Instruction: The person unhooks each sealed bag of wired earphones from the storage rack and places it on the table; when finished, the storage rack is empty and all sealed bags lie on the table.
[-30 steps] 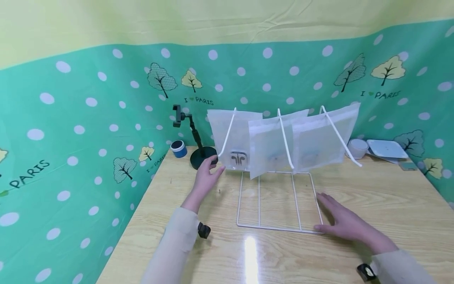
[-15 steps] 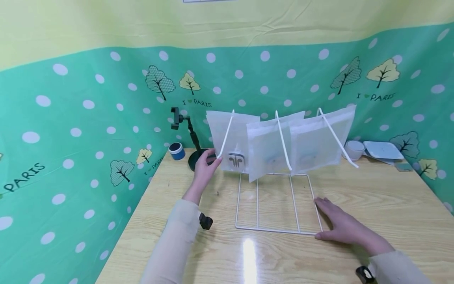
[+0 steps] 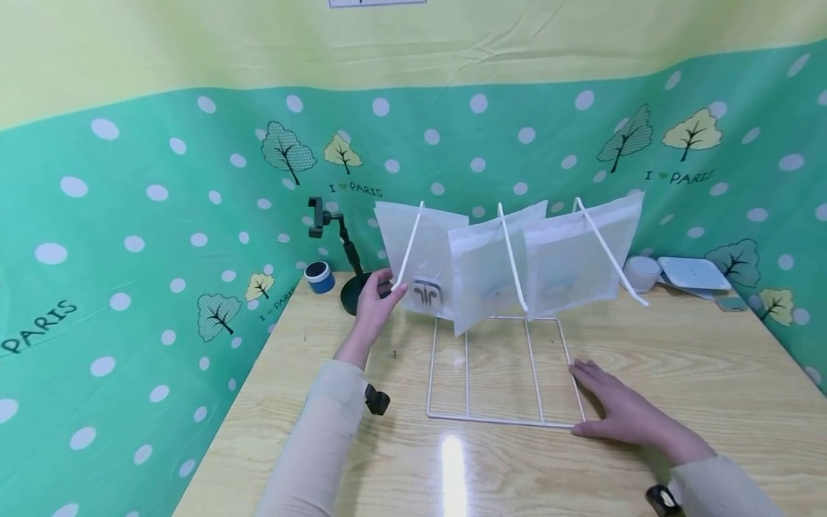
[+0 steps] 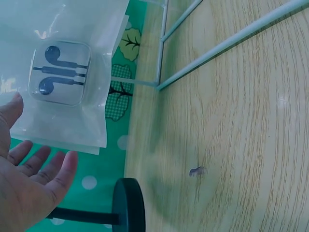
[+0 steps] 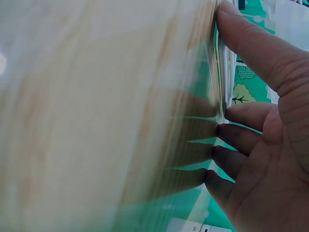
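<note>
A: What stands farthest left on your table (image 3: 698, 352)?
B: A blue jar (image 3: 321, 282) by its far-left corner, then, just to the right, a black stand (image 3: 351, 253).

A: And your left hand (image 3: 373, 305)?
B: You have that arm extended toward the far edge, wrist raised a little, in a pale left sleeve (image 3: 319, 438). Your thumb and fingers are apart, fingers gently bent; the left wrist view shows your palm beside the left bag (image 3: 433, 244). Your thumb overlaps that bag in this view, and your fingertips lie around its lower edge. From the head, the left prong's tip shows by your thumb; I can't tell whether you touch it.

A: What is inside that bag?
B: A clear case (image 4: 63, 71) with earphones, low down.

A: Where is the rack (image 3: 504, 421)?
B: Its white wire base lies flat in the middle of your table, toward the far edge. Three prongs slope above it, one each at the left bag, the middle bag (image 3: 484, 266) and the right bag (image 3: 571, 255), which hang in a row.

A: Your right hand (image 3: 617, 409)?
B: It rests on the table at the base's right side, thumb near the front-right corner, fingers farther back along that side. Thumb and fingers are spread wide, fingertips down on the tabletop, and your forearm slants in from the lower right.

A: And beyond it?
B: A white cup (image 3: 642, 274) and a tray (image 3: 693, 273), near your table's far-right corner.
</note>
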Demonstrator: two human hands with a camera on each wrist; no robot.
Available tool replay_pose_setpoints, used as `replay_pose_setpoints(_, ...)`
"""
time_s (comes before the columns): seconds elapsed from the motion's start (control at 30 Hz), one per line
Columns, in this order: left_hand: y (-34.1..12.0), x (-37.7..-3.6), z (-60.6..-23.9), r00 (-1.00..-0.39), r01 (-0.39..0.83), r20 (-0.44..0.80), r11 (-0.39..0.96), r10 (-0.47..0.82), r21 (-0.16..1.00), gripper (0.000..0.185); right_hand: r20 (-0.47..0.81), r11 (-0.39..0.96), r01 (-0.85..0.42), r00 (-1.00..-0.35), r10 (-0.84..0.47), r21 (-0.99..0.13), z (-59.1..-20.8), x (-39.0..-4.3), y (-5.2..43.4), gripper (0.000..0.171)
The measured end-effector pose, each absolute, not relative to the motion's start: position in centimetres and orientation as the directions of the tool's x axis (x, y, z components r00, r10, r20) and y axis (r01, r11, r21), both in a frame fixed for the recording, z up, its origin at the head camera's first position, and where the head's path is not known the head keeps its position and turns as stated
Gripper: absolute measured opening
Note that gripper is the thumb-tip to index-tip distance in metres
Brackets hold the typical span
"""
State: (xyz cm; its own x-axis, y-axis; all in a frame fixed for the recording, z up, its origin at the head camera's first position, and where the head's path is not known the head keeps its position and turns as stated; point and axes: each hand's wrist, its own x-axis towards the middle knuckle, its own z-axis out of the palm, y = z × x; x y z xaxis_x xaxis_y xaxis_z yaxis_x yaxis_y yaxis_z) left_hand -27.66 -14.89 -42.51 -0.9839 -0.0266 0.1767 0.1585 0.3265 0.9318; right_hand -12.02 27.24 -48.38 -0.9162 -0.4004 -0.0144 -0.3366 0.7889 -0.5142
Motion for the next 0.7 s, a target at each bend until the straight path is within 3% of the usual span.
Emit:
replay_pose_setpoints(0.17, -14.81, -27.61, -42.53, -0.984, 0.149, 0.171, 0.31, -0.045, 0.939, 0.062, 0.0, 0.789, -0.348, -0.915, -0.404, -0.507, -48.41, -12.04, 27.25, 0.106)
replay_pose_setpoints(0.7, -14.23, -26.7, -43.2, -0.978, 0.12, 0.156, 0.239, -0.139, 0.964, 0.04, 0.016, 0.775, -0.359, -0.911, -0.411, -0.521, -48.45, -11.79, 27.17, 0.105)
